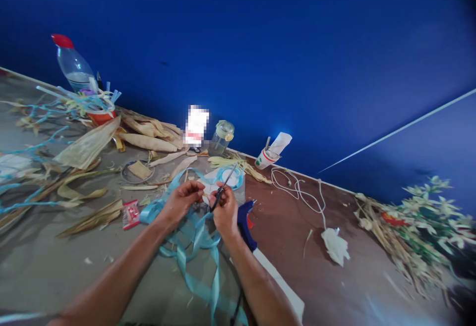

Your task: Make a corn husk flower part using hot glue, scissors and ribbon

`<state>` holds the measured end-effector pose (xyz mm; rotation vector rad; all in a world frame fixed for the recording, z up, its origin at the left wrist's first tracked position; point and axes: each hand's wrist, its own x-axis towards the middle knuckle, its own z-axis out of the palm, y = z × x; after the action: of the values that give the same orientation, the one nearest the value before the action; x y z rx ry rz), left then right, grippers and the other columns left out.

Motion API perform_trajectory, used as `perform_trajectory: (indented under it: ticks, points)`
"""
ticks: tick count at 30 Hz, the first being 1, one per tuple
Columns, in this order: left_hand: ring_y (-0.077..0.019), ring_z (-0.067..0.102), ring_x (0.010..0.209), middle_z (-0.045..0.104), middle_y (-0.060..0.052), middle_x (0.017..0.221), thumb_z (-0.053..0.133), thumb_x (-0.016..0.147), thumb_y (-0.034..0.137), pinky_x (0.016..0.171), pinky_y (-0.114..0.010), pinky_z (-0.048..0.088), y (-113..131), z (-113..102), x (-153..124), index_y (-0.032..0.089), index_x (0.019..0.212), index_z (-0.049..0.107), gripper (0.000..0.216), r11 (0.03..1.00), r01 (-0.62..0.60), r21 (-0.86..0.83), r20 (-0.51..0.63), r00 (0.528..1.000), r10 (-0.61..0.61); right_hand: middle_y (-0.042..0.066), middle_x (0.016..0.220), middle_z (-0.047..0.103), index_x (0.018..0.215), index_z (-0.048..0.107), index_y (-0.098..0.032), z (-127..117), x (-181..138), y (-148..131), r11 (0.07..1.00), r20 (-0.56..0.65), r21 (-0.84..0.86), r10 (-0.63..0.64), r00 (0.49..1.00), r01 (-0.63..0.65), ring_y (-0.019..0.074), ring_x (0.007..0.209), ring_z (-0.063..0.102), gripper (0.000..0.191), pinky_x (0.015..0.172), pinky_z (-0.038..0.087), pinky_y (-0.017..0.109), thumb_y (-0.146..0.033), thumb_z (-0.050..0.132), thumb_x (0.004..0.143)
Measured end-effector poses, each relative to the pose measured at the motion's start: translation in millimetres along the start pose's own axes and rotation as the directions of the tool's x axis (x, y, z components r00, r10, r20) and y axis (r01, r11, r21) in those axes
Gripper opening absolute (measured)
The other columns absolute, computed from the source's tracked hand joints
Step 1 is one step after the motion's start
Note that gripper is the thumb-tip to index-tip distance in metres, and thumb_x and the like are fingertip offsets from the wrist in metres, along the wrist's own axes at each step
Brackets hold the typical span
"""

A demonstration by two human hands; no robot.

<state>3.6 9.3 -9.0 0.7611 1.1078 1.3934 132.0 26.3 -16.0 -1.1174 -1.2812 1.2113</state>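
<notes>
My right hand [225, 212] is closed round a pair of dark scissors [224, 188] whose blades point up and to the right. My left hand [183, 198] is pinched shut beside it on a small pale strip [204, 195] that I cannot make out well; the two hands nearly touch. Under both hands lies a loose tangle of light blue ribbon [193, 246] on the table. A blue glue gun [243, 221] rests just right of my right wrist.
Dried corn husks [148, 135] and strips cover the left of the table, near a plastic bottle with a red cap [72, 63]. A small jar [222, 137], a paper cup [268, 155] and a white cord [297, 187] lie by the blue wall. Husk flowers [416, 227] pile at right.
</notes>
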Motion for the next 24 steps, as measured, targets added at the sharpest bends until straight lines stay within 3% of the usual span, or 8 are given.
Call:
perform_trajectory:
  ticks: [6, 11, 18, 24]
  points:
    - [-0.01, 0.05, 0.053, 0.059, 0.002, 0.063, 0.072, 0.062, 0.031, 0.052, -0.023, 0.037, -8.2, -3.9, 2.9, 0.015, 0.08, 0.063, 0.026, 0.986, -0.022, 0.163, 0.109, 0.994, 0.004, -0.001, 0.074, 0.062, 0.109, 0.051, -0.017, -5.7, 4.2, 4.5, 0.992, 0.016, -0.091, -0.088, 0.996, 0.089, 0.0113, 0.064, 0.059, 0.038, 0.063, 0.051, 0.024, -0.018, 0.059, 0.072]
    - [-0.0101, 0.046, 0.05, 0.055, 0.002, 0.055, 0.069, 0.065, 0.031, 0.05, -0.023, 0.034, -12.1, -7.0, 4.9, 0.015, 0.067, 0.061, 0.017, 0.958, -0.031, 0.285, 0.182, 0.983, -0.023, 0.0, 0.078, 0.061, 0.112, 0.05, -0.018, -7.8, 3.9, 7.4, 0.981, 0.047, -0.153, -0.111, 0.993, 0.117, 0.0117, 0.065, 0.058, 0.038, 0.062, 0.05, 0.024, -0.021, 0.058, 0.075]
    - [-0.0093, 0.049, 0.049, 0.055, 0.004, 0.055, 0.074, 0.059, 0.031, 0.051, -0.021, 0.037, 0.8, -7.8, 3.8, 0.016, 0.066, 0.058, 0.023, 0.994, 0.098, 0.052, 0.005, 0.995, -0.098, 0.0, 0.069, 0.06, 0.112, 0.056, -0.015, -7.7, -7.2, 3.7, 0.9, 0.247, -0.385, -0.111, 0.963, 0.203, 0.0122, 0.057, 0.053, 0.04, 0.053, 0.044, 0.022, -0.031, 0.06, 0.076]
    - [-0.0076, 0.049, 0.049, 0.055, 0.004, 0.054, 0.076, 0.058, 0.029, 0.049, -0.019, 0.039, 1.8, -8.8, 3.3, 0.015, 0.068, 0.058, 0.025, 0.982, 0.143, -0.125, -0.038, 0.988, -0.148, 0.003, 0.077, 0.066, 0.106, 0.06, -0.016, -3.6, -12.0, -3.4, 0.775, 0.358, -0.532, -0.161, 0.92, 0.343, 0.015, 0.065, 0.057, 0.032, 0.063, 0.044, 0.024, -0.031, 0.057, 0.078]
